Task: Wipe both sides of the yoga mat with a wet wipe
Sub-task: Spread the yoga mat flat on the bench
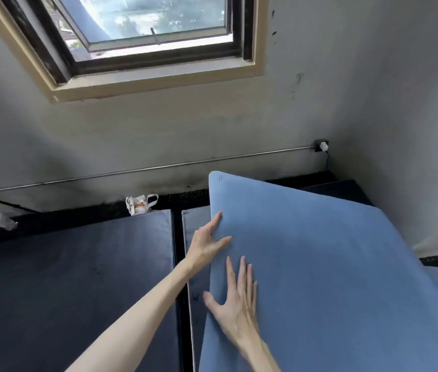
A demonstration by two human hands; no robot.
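Grey-walled room: yoga mat (333, 264) mark seemingly illegible.

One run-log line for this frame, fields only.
stage: mat flip | left hand: holds yoga mat edge | right hand: flat on mat | wet wipe: not visible | mat: lifted over dark pads

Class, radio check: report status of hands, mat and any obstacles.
Left hand grips mat edge, right hand flat on it. Blue yoga mat lifted, mid-turn. No wipe in sight. Nothing blocking.
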